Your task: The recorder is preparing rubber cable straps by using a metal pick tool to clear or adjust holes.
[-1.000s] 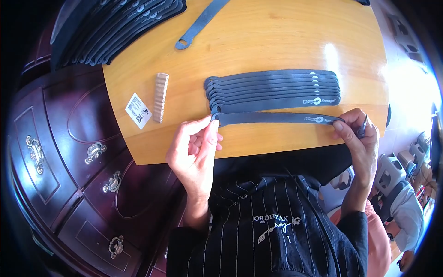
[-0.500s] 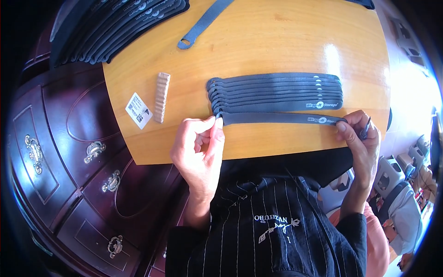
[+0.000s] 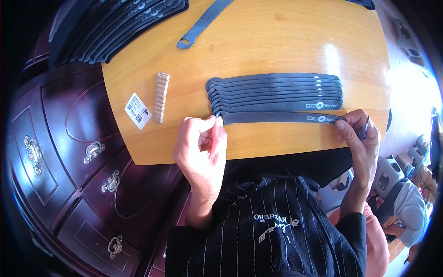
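A dark grey fabric strap (image 3: 277, 118) with a pale printed mark lies stretched along the near edge of several overlapping straps (image 3: 272, 90). My left hand (image 3: 199, 145) pinches its left end between thumb and fingertips, against the ends of the overlapping row; the fingertips hide part of that end. At the strap's right end, my right hand (image 3: 362, 141) pinches the tip. A small dark, pointed metal-looking tool (image 3: 364, 129) is tucked in the same hand's fingers; its kind is unclear.
On the wooden table (image 3: 184, 143) lie a ribbed beige strip (image 3: 161, 98), a white label card (image 3: 138, 111) and a loose grey strap (image 3: 205, 23). Dark straps (image 3: 115, 32) fan out at the far left. Dark wooden drawers (image 3: 46, 152) stand left; a person (image 3: 408, 214) is at right.
My left hand has shifted very slightly right, still pinching the strap's end. My right hand keeps nearly the same place. The person at right has moved a little.
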Demonstrator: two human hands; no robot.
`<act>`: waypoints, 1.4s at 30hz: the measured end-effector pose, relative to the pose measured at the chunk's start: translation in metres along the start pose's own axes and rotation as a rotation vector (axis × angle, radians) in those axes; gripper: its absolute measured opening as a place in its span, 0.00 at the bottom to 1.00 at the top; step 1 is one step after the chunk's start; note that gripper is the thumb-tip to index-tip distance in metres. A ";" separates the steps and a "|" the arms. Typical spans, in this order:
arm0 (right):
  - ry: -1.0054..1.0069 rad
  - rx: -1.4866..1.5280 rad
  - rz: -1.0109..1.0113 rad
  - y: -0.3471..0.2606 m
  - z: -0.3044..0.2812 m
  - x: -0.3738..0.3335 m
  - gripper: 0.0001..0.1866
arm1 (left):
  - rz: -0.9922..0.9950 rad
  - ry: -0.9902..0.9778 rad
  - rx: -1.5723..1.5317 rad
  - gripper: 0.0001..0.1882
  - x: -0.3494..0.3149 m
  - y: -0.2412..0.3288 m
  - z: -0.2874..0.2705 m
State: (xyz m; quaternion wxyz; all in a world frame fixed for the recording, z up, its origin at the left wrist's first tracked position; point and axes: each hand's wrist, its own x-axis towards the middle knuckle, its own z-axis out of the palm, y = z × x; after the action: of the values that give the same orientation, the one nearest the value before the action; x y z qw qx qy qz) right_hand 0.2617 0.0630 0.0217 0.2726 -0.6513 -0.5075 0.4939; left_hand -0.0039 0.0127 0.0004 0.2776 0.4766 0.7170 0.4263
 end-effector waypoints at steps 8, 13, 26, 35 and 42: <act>0.012 -0.062 -0.009 -0.001 -0.007 -0.002 0.07 | -0.002 0.015 0.032 0.07 -0.002 0.001 0.006; 0.068 -0.159 0.011 -0.007 0.001 0.001 0.09 | -0.059 0.063 0.068 0.06 -0.003 0.003 0.006; 0.097 -0.287 -0.165 -0.002 0.002 0.011 0.12 | -0.021 0.023 0.042 0.05 -0.003 -0.007 0.006; 0.089 -0.317 -0.156 -0.002 0.002 0.013 0.13 | -0.035 0.004 0.055 0.06 -0.003 -0.008 0.005; 0.070 -0.290 -0.149 -0.003 0.003 0.016 0.14 | -0.054 -0.003 0.034 0.06 -0.003 -0.009 0.003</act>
State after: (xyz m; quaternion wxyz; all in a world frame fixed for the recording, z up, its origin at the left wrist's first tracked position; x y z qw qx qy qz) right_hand 0.2580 0.0783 0.0174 0.2290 -0.6611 -0.6108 0.3708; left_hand -0.0049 0.0094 -0.0092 0.2818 0.4622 0.7365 0.4056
